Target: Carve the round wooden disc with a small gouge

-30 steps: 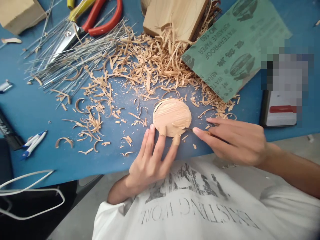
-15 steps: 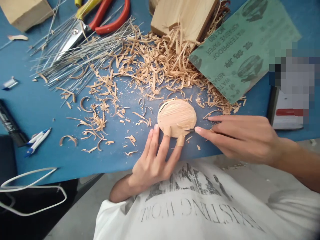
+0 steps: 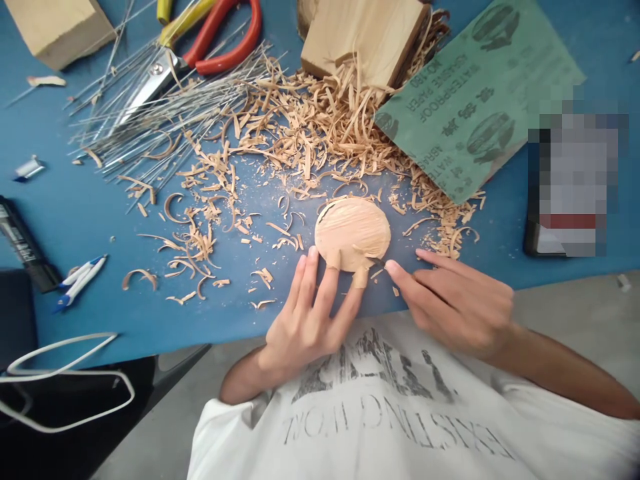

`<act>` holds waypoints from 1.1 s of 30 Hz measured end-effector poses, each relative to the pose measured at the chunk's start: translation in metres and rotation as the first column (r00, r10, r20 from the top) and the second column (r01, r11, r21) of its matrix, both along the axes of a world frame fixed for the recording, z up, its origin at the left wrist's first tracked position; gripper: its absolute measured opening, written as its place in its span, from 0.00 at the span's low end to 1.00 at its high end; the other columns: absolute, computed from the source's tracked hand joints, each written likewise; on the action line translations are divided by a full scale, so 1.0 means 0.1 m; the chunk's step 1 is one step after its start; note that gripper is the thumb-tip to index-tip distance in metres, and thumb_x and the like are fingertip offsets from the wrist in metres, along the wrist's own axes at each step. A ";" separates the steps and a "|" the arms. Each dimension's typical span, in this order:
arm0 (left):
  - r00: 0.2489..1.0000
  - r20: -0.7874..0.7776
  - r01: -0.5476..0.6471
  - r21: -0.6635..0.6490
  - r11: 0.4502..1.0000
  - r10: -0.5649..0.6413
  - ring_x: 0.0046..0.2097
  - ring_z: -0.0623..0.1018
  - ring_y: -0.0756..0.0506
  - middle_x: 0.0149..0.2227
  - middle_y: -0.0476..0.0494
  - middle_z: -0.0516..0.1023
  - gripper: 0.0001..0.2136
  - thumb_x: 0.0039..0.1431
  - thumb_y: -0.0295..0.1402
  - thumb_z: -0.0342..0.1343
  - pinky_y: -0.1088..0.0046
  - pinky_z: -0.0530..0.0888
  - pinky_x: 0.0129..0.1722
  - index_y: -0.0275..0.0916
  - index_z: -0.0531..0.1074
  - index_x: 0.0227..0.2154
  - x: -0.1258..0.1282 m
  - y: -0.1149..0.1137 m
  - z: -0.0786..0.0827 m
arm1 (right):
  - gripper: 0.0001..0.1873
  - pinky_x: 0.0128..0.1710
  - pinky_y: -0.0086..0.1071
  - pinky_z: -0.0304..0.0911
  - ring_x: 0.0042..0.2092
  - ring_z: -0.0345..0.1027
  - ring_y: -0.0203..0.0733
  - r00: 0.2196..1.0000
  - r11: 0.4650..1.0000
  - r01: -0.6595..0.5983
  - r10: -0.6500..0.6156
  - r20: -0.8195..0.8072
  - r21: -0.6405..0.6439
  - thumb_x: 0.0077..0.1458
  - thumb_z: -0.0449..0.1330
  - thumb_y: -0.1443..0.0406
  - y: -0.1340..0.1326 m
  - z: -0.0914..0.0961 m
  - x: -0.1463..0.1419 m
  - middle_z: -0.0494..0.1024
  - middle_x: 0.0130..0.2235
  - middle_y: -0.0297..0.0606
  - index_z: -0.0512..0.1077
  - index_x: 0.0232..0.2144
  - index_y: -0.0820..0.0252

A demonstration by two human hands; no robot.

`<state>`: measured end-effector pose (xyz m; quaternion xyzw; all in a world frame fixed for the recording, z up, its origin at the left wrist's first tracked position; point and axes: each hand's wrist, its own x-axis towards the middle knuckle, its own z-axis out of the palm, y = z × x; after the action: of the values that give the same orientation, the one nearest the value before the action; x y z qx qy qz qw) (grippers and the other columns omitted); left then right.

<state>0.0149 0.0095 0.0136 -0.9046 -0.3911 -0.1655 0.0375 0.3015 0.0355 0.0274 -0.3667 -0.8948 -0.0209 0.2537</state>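
Note:
A round, pale wooden disc [image 3: 353,230] lies on the blue table, with fine carved lines across its face and a raised sliver at its near right edge. My left hand [image 3: 313,320] steadies it from the near side, fingers somewhat spread; tan tape wraps two of the fingertips pressing on it. My right hand [image 3: 453,297] is closed round a slim carving knife [image 3: 379,263], of which only a short dark tip shows at the disc's lower right edge. Its handle is hidden in the fingers.
Wood shavings [image 3: 310,127] heap behind the disc, near a wood block [image 3: 360,40] and green sandpaper [image 3: 480,100]. Red-handled scissors [image 3: 160,70] rest among thin metal wires [image 3: 165,113] at left. Pens [image 3: 83,283], a black marker [image 3: 25,243] and a white cable [image 3: 65,343] lie nearer.
My right hand has swung nearer to my body and left, its wrist lower, so the tool now slants in from the lower right. My left hand keeps its place on the disc.

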 end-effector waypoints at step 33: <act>1.000 -0.011 -0.018 0.038 0.999 0.019 0.76 0.76 0.18 0.71 0.18 0.81 0.41 0.72 0.41 0.76 0.46 0.82 0.73 0.30 0.69 0.80 0.01 0.01 -0.01 | 0.32 0.58 0.38 0.85 0.40 0.83 0.39 0.996 0.991 0.076 -0.080 -0.030 -0.113 0.66 0.73 0.75 -0.05 0.12 -0.01 0.86 0.37 0.29 0.79 0.69 0.56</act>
<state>0.0156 0.0104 0.0122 -0.9009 -0.3961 -0.1675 0.0581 0.3005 0.0303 0.0398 -0.4154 -0.8750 0.0256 0.2474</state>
